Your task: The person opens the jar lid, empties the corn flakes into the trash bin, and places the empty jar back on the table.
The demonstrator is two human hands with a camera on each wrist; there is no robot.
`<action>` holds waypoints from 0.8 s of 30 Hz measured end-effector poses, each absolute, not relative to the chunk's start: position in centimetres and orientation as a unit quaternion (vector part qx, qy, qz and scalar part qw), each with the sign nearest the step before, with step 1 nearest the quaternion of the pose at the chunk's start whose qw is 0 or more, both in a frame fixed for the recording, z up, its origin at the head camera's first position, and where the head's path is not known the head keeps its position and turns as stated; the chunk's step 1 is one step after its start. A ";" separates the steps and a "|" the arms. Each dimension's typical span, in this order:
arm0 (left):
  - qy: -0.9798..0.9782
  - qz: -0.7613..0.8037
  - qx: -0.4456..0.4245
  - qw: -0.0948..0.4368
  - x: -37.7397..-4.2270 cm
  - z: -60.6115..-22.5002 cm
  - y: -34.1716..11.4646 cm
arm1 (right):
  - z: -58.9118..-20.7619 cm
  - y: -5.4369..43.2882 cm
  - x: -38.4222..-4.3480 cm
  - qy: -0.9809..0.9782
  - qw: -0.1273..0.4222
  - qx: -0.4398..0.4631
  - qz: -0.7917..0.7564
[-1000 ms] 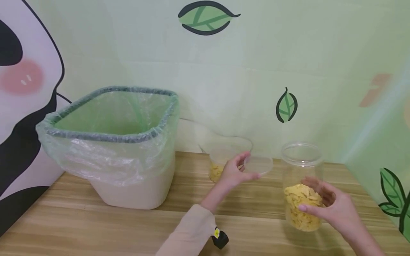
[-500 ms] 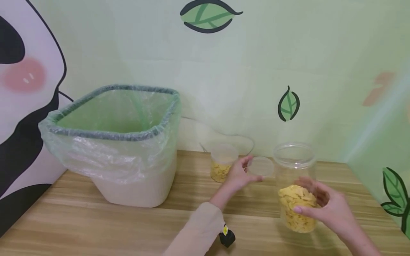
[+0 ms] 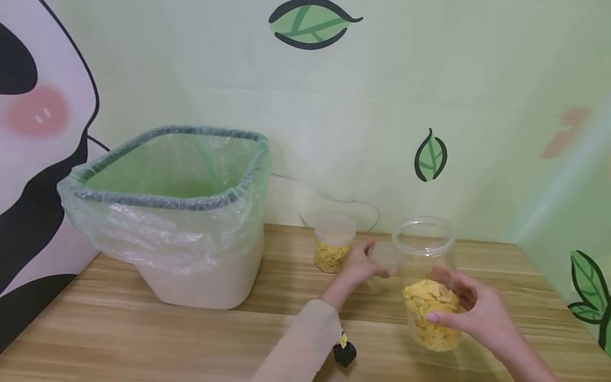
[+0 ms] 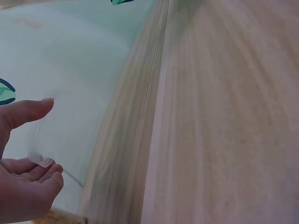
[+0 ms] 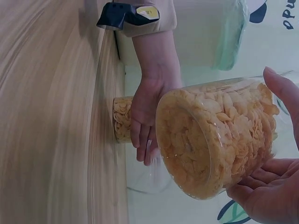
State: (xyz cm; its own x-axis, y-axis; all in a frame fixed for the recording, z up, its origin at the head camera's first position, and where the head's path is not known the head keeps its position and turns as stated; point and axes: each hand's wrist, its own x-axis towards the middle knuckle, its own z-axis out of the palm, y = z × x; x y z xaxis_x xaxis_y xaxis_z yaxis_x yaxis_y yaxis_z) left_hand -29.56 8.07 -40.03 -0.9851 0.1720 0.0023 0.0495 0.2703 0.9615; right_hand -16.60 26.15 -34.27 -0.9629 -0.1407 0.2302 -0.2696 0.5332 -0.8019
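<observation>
My right hand (image 3: 482, 313) grips a tall clear plastic jar (image 3: 431, 323) from the right, thumb in front and fingers behind. Yellow cornflakes (image 5: 233, 121) fill its lower part, and its mouth is uncovered. In the right wrist view the jar's underside shows, raised off the table. To its left, my left hand (image 3: 360, 265) holds a clear round lid (image 3: 385, 255) between thumb and fingers; the ridged edge of the lid (image 4: 41, 160) shows in the left wrist view. Behind the left hand a small clear tub (image 3: 331, 257) stands on the table, part filled with flakes.
A white bin (image 3: 210, 286) lined with a green bag stands on the left of the wooden table (image 3: 167, 345). A printed wall (image 3: 334, 132) rises at the back, with a thin cord (image 3: 353, 201) along it. A black wrist camera (image 3: 345, 353) sits on my left sleeve.
The jar and my right hand have moved left, toward the left hand. The lid in my left hand has turned to a steeper angle, and that hand has shifted slightly right.
</observation>
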 end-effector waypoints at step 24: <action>0.889 0.455 0.046 0.041 -29.9 -41.1 9.1 | -34.2 25.6 -16.6 -0.875 0.041 0.115 0.468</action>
